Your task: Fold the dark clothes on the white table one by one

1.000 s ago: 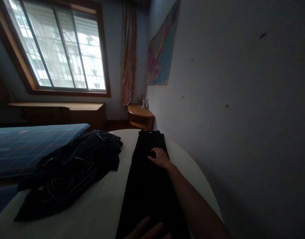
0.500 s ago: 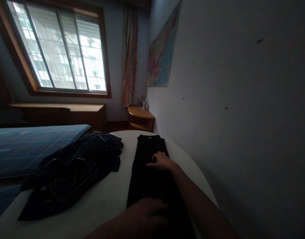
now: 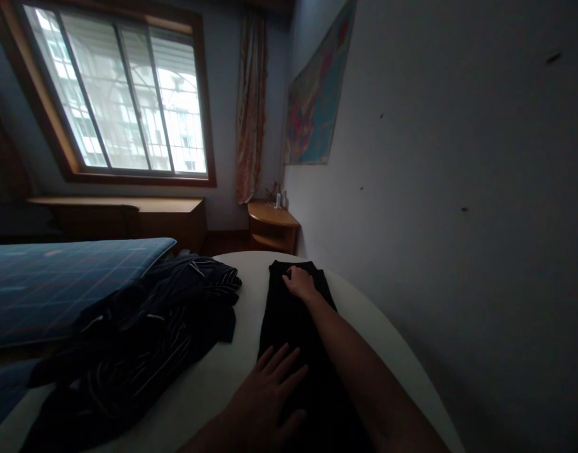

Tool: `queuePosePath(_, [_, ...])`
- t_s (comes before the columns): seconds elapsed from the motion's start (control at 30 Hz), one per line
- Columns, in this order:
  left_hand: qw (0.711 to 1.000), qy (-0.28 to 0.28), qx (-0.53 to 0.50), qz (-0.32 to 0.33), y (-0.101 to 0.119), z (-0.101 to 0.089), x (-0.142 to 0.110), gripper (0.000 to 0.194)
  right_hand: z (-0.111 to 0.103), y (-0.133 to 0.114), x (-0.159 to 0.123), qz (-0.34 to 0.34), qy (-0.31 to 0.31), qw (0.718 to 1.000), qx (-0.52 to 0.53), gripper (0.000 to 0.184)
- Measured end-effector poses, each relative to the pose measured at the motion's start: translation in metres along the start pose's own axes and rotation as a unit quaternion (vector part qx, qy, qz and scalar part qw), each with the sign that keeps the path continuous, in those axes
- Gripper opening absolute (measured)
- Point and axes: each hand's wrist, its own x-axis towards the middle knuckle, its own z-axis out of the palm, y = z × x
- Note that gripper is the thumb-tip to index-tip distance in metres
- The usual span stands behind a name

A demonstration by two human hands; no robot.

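Note:
A long black garment lies folded lengthwise on the white bed surface, stretching away from me. My right hand rests on its far end near the top edge, fingers curled down onto the cloth. My left hand lies flat on the near part of the garment, fingers spread apart. Both forearms reach in from the bottom of the view.
A heap of dark striped clothing lies to the left of the garment. A blue checked blanket covers the bed's left side. The wall runs close along the right. A wooden corner shelf and a window stand beyond.
My right hand has slid farther along the garment to its far end. My left hand has moved up onto the cloth and spread flat. The view has shifted slightly forward.

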Motion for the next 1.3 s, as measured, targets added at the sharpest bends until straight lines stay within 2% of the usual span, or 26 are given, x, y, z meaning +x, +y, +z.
queuePosePath(0.13, [1.0,-0.025,0.013,0.011,-0.006,0.001,0.005,0.076,0.011,-0.007,0.025,-0.032,-0.005,0.999,0.002,0.037])
queuePosePath(0.23, [0.999,-0.028,0.035,0.03,-0.015,0.01,0.009,0.079,0.017,-0.01,0.041,-0.053,-0.017,0.998,0.006,0.03])
queuePosePath(0.43, [0.988,0.071,0.106,0.088,-0.037,0.041,0.01,0.078,0.019,-0.015,0.067,-0.045,-0.004,0.999,0.013,0.034])
queuePosePath(0.53, [0.978,0.108,0.149,0.099,-0.041,0.048,0.01,0.081,0.022,-0.017,0.07,-0.045,-0.013,0.999,0.011,0.031])
queuePosePath(0.6, [0.973,0.114,0.171,0.101,-0.042,0.049,0.01,0.075,0.026,-0.019,0.069,-0.048,-0.015,0.999,0.008,0.029])
queuePosePath(0.7, [0.972,0.102,0.187,0.097,-0.042,0.051,0.011,0.066,0.029,-0.025,0.065,-0.051,-0.011,0.999,0.0,0.032])
queuePosePath(0.83, [0.982,0.068,0.15,0.089,-0.039,0.047,0.013,0.067,0.032,-0.034,0.063,-0.049,-0.013,0.999,-0.016,0.036])
queuePosePath(0.97, [0.995,-0.004,0.074,0.059,-0.029,0.03,0.015,0.07,0.036,-0.04,0.063,-0.037,0.001,0.999,-0.017,0.032])
queuePosePath(1.07, [0.998,-0.031,0.025,0.049,-0.022,0.018,0.015,0.071,0.038,-0.04,0.063,-0.025,0.008,1.0,-0.013,0.034])
queuePosePath(1.17, [0.998,-0.034,0.0,0.053,-0.021,0.015,0.015,0.072,0.033,-0.038,0.061,-0.046,0.0,0.999,-0.012,0.031])
queuePosePath(1.3, [0.998,-0.04,0.002,0.054,-0.021,0.013,0.015,0.073,0.017,-0.037,0.044,-0.093,0.015,0.995,-0.019,0.042])
